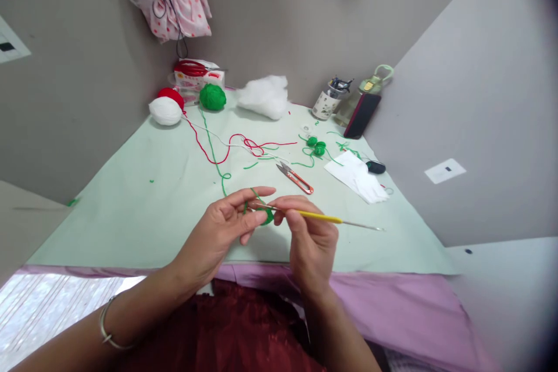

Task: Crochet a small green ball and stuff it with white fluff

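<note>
My left hand (231,216) pinches a small green crochet piece (267,216) between thumb and fingers, with green yarn (211,148) looped over the raised index finger. That strand runs back across the table to a green yarn ball (213,97). In my right hand (311,235) is a crochet hook (320,217) with a yellow handle, held like a pen. Its thin metal tip points left and meets the green piece, which is partly hidden by my fingers. The hook's other metal end sticks out to the right.
Orange thread snips (300,181) lie just beyond my hands. White (165,111) and red yarn balls (172,95), white stuffing (264,97), a pen cup (326,103), a phone (362,116) and a bottle (375,82) stand at the back. Small green pieces (319,147) and white paper (355,175) lie right.
</note>
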A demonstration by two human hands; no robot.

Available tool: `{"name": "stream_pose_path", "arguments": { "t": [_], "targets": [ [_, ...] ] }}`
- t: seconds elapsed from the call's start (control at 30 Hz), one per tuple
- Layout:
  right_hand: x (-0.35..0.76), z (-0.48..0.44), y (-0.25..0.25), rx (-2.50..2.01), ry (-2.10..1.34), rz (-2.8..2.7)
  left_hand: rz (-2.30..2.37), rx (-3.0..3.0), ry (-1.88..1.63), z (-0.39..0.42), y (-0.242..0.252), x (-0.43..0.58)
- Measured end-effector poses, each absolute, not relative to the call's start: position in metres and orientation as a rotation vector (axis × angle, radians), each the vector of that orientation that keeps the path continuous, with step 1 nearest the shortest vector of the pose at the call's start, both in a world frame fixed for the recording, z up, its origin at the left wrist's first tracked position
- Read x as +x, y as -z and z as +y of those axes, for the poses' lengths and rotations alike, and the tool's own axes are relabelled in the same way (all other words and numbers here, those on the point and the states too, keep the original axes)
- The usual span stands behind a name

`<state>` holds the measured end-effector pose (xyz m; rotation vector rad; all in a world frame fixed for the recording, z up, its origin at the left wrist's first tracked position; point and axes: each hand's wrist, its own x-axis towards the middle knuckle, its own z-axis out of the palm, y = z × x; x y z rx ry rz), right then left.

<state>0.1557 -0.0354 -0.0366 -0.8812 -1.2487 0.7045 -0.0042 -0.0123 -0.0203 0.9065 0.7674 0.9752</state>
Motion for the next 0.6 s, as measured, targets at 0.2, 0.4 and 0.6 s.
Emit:
{"name": "stream_pose_path", "arguments": {
  "t": [0.2, 0.4, 0.6],
  "targets": [
    [0.158, -0.031, 0.036, -0.810, -0.883, -1.072, 0.799, 0.917, -0.964, -0.011, 0.014, -0.007],
    [0.161, -0.032, 0.034, -0.853, -0.859, -1.135, 0.792, 0.922, -0.966, -0.010, 0.014, -0.007],
    [0.160, -0.042, 0.033, -0.912, -0.594, -1.320, 0.885, 1.080, -1.010, -0.012, 0.019, -0.011]
  ]
}}
